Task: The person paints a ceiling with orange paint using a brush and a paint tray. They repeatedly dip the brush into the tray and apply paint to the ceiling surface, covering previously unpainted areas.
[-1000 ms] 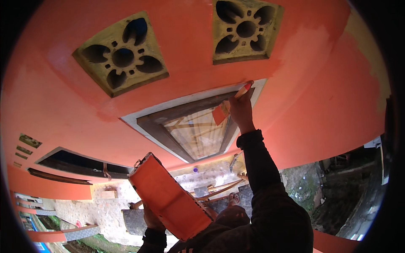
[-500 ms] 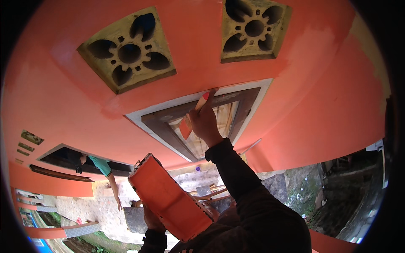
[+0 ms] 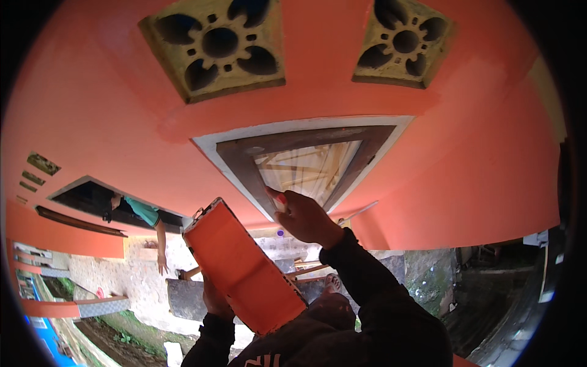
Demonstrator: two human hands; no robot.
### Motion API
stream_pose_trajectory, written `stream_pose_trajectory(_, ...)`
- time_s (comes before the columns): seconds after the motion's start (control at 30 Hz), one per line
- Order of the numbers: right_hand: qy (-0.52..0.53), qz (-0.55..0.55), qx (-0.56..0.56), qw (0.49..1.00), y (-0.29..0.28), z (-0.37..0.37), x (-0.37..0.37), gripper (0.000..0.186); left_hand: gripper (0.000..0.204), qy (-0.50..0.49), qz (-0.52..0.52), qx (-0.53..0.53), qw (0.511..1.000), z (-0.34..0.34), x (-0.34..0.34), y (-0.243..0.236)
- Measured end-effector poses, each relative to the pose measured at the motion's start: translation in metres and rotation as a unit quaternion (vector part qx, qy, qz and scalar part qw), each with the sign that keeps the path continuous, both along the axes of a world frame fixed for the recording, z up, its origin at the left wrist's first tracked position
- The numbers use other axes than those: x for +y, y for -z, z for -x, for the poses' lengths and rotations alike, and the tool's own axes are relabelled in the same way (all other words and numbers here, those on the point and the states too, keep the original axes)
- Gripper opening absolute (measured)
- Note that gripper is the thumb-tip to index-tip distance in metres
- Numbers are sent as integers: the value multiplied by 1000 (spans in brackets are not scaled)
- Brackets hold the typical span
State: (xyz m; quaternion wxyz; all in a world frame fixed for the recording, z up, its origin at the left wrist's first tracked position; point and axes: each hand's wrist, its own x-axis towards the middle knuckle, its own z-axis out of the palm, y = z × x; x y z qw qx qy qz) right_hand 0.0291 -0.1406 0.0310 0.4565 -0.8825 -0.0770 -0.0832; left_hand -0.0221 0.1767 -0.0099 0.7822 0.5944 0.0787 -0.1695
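Your right hand (image 3: pixel 309 220) holds a brush (image 3: pixel 280 200), its grip narrow around the wooden handle, whose red end shows by your thumb and fingers. The bristles are hidden from this view, so you cannot tell whether they touch anything. In the picture, the hand and brush lie over the lower part of a window (image 3: pixel 309 165), just right of the upper end of a long orange container (image 3: pixel 239 263). Your left hand (image 3: pixel 215 300) has its grip on that container, holding it by the lower left side, with part of the hand behind it. The container slants across your front, its far end toward the left, and its rim is flecked with dark and white marks; a small wire loop sits at the upper corner.

The window has a brown frame with a pale border, set in an orange wall (image 3: pixel 477 165). Above it are two yellowish vent blocks (image 3: pixel 197 41) with petal-shaped holes. To the left, another person in a teal sleeve (image 3: pixel 142 211) reaches an arm down beside a dark opening (image 3: pixel 76 197).
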Motion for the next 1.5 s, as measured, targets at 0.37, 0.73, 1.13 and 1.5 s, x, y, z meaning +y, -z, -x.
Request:
stream_pose_trajectory(0.37, -206, 39, 76, 975, -4, 50, 2, 68, 66, -55, 86, 136, 985, -7, -21, -18)
stream_pose_trajectory(0.73, -173, 86, 72, 978, 17, 80, -18, 46, 68, -44, 53, 92, 993, -6, -20, -23)
stream_pose_trajectory(1.13, 29, -280, 9, 959, -84, 70, -23, 36, 59, 55, -32, 18, 998, -16, -28, -24)
stream_pose_trajectory(1.5, -250, -28, 33, 967, -100, 40, 39, 17, 40, 133, -318, -237, 908, -13, -56, -27)
